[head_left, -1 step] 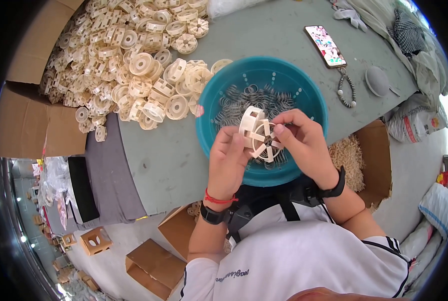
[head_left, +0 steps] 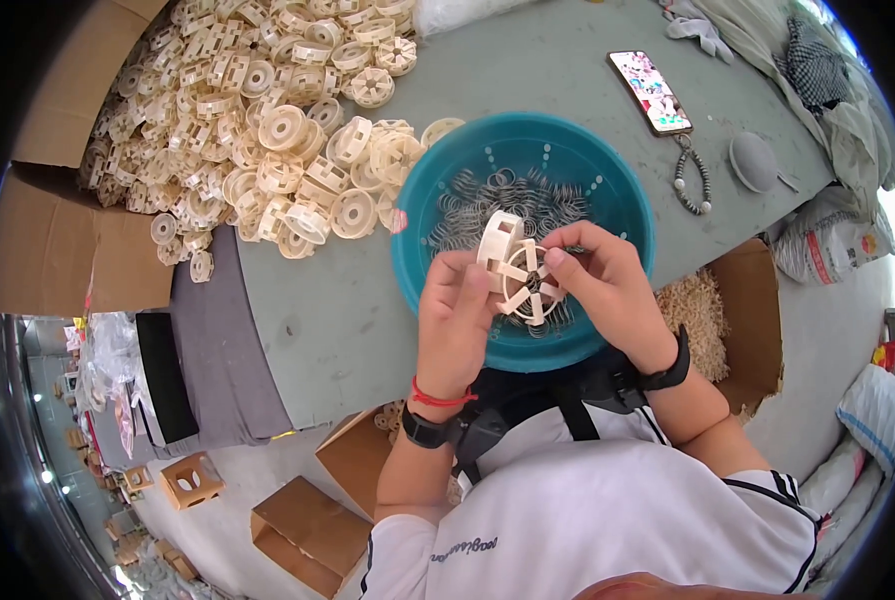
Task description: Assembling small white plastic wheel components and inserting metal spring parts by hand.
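Observation:
Above the teal basin (head_left: 619, 205), my left hand (head_left: 452, 330) is closed around a cream slotted plastic ring (head_left: 500, 237). Right beside that ring is a cream spoked plastic wheel (head_left: 536, 308), tilted, with an open middle. The thumb and fingers of my right hand (head_left: 612, 295) pinch the wheel's right edge. Whether the ring and the wheel are joined is hidden by my fingers. Many loose metal coil springs (head_left: 467, 208) lie in the basin below both hands.
A large heap of cream plastic parts (head_left: 282, 125) covers the table's far left, against a cardboard box (head_left: 87, 245). At the right lie a lit phone (head_left: 650, 92) with a beaded strap (head_left: 702, 180) and a grey rounded object (head_left: 754, 162). A carton of pale bits (head_left: 692, 320) stands below the table's right edge.
My right fingers and the spoked wheel have shifted very slightly to the left. The rest looks the same.

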Motion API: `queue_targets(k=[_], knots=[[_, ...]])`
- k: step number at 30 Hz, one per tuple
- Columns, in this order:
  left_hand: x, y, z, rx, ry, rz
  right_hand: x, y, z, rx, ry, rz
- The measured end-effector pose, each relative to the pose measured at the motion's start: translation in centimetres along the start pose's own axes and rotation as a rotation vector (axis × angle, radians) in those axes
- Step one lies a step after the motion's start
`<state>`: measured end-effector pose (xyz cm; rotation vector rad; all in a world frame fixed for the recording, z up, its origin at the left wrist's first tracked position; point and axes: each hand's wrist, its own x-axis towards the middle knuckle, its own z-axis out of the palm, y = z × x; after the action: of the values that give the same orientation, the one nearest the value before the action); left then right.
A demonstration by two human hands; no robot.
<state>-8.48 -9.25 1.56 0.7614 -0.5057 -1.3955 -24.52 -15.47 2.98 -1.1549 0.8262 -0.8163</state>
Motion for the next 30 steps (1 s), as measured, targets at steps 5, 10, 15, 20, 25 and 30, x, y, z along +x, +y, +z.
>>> queue_targets(k=[5,10,15,20,25,30], knots=[[0.0,-0.9,-0.5,0.783,0.072,0.522,-0.3,0.0,-1.6,0.044,0.004,-0.028],[-2.5,2.6,-3.4,0.565,0.081,0.322,-2.0,-1.1,-7.9,-0.541,0.449,-0.405],[-11.1,6.6,-8.0,0.285,0.355,0.117,-7.8,-0.2,-20.4,-1.066,0.571,-0.265],[-21.5,7.2,-16.3,0.682,0.558,-0.651,-8.6,0.3,-22.2,-1.373,0.763,-0.126],[-18.3,6.9,-11.1,2.014,0.419,-1.047,-2.8,-1.0,-9.8,-1.069,0.505,-0.496],[-7.2,6.2,-7.7,1.577,0.273,-0.018,-2.4,0.5,0.0,-0.932,-0.056,-0.637]])
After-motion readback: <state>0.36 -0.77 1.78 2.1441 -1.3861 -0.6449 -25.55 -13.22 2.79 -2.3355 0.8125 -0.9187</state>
